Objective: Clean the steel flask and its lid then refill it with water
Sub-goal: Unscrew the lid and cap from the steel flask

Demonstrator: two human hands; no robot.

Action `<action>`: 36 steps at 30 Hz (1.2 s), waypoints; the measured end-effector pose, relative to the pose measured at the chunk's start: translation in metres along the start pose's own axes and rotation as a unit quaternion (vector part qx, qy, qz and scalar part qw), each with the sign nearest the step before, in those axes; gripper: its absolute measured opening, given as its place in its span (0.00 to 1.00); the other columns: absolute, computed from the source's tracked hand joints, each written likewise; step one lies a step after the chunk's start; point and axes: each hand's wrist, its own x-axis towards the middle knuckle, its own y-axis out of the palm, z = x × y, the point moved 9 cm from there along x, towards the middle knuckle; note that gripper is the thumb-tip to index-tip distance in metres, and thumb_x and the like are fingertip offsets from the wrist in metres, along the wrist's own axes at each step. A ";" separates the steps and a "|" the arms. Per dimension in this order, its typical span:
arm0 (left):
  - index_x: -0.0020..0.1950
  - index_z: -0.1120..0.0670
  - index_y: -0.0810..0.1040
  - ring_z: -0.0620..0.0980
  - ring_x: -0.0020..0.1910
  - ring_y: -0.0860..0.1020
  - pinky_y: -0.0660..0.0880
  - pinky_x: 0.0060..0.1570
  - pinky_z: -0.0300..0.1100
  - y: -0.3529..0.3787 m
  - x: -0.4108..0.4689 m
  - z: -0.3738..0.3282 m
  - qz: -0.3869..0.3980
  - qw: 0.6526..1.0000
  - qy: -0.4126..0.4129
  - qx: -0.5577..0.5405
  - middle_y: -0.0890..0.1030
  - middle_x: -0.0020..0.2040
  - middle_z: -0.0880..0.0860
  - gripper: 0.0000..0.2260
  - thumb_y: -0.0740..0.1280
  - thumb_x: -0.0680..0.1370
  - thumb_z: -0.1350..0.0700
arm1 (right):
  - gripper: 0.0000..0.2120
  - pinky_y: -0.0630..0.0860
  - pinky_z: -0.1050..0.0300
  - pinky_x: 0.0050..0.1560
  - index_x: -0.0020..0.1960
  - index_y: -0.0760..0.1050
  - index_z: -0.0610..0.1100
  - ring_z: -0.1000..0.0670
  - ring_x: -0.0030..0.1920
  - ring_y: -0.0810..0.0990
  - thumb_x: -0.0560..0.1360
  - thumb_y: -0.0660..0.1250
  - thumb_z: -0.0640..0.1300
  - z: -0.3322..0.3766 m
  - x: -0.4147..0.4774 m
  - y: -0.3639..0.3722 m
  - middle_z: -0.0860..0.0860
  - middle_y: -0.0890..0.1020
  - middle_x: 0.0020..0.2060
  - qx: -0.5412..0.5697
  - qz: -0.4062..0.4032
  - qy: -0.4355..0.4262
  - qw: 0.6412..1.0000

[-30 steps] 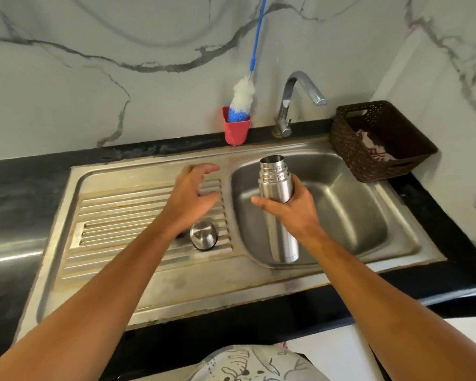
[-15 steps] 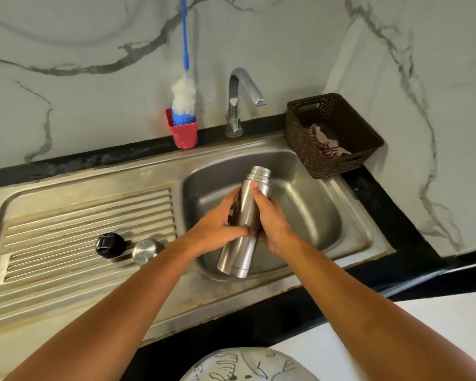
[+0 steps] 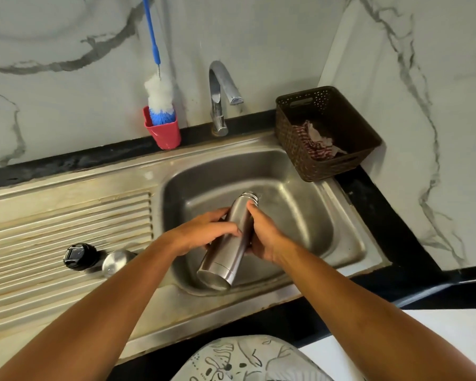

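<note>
Left hand (image 3: 204,233) and right hand (image 3: 263,239) are both being curled round the steel flask (image 3: 226,257), so its middle is getting hidden. It's being held tilted over the sink basin (image 3: 300,215) with the mouth pointing away and the inside unseen, tipped lower than half a second ago. Black stopper (image 3: 79,255) and steel cap (image 3: 117,262) are sitting on the drainboard (image 3: 66,215); the stopper's marking is too small to read.

Head camera looks steeply down, close over the sink (image 3: 300,188)
</note>
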 end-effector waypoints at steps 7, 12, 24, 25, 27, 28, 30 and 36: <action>0.69 0.43 0.76 0.48 0.56 0.82 0.80 0.51 0.44 -0.007 0.009 -0.010 0.017 0.999 -0.033 -0.011 0.82 0.58 0.49 0.17 0.69 0.80 0.46 | 0.26 0.84 0.46 0.45 0.68 0.73 0.46 0.44 0.52 0.85 0.84 0.53 0.65 0.009 0.005 -0.005 0.42 0.84 0.56 -0.004 0.020 0.021 1.000; 0.64 0.45 0.80 0.52 0.55 0.83 0.81 0.59 0.51 -0.013 0.017 -0.015 0.020 0.998 -0.049 -0.014 0.84 0.57 0.51 0.16 0.68 0.80 0.41 | 0.30 0.85 0.45 0.44 0.69 0.74 0.47 0.43 0.51 0.86 0.82 0.54 0.69 0.016 0.009 -0.007 0.42 0.84 0.57 -0.021 0.022 0.022 0.999; 0.63 0.46 0.81 0.56 0.57 0.86 0.79 0.66 0.58 -0.022 0.020 -0.005 0.031 0.994 -0.067 -0.086 0.88 0.54 0.54 0.21 0.67 0.78 0.34 | 0.34 0.81 0.57 0.35 0.64 0.78 0.49 0.46 0.50 0.86 0.77 0.55 0.76 0.024 0.013 -0.006 0.44 0.86 0.54 -0.102 0.012 0.027 0.994; 0.64 0.47 0.81 0.56 0.56 0.86 0.79 0.65 0.58 -0.023 0.019 -0.003 0.026 0.993 -0.063 -0.100 0.88 0.55 0.54 0.20 0.68 0.79 0.36 | 0.33 0.82 0.56 0.36 0.63 0.78 0.50 0.46 0.50 0.86 0.77 0.56 0.75 0.027 0.013 -0.003 0.44 0.86 0.54 -0.107 0.015 0.018 0.994; 0.66 0.45 0.80 0.53 0.58 0.85 0.80 0.65 0.56 -0.029 0.016 0.000 0.008 0.991 -0.042 -0.124 0.87 0.58 0.52 0.16 0.71 0.79 0.42 | 0.32 0.83 0.53 0.37 0.62 0.79 0.49 0.45 0.50 0.87 0.77 0.57 0.75 0.041 0.014 0.004 0.44 0.86 0.53 -0.142 0.009 -0.025 0.990; 0.66 0.42 0.79 0.52 0.60 0.84 0.80 0.65 0.54 -0.032 0.016 0.001 -0.002 0.991 -0.026 -0.133 0.86 0.59 0.51 0.16 0.72 0.79 0.45 | 0.33 0.83 0.52 0.37 0.63 0.78 0.49 0.44 0.49 0.87 0.77 0.58 0.75 0.050 0.014 0.008 0.44 0.86 0.54 -0.166 0.006 -0.058 0.984; 0.68 0.40 0.76 0.50 0.62 0.82 0.79 0.64 0.52 -0.041 0.010 0.003 -0.033 0.988 0.004 -0.154 0.84 0.61 0.49 0.20 0.74 0.78 0.51 | 0.32 0.85 0.48 0.37 0.66 0.75 0.49 0.45 0.49 0.88 0.76 0.62 0.73 0.070 0.010 0.020 0.46 0.85 0.56 -0.214 0.005 -0.123 0.969; 0.69 0.48 0.75 0.44 0.57 0.84 0.80 0.56 0.38 -0.085 -0.007 -0.006 -0.173 0.954 0.129 -0.209 0.86 0.58 0.47 0.25 0.78 0.74 0.59 | 0.30 0.86 0.46 0.51 0.72 0.64 0.58 0.52 0.55 0.84 0.76 0.68 0.69 0.120 -0.021 0.083 0.56 0.81 0.61 -0.424 0.079 -0.274 0.860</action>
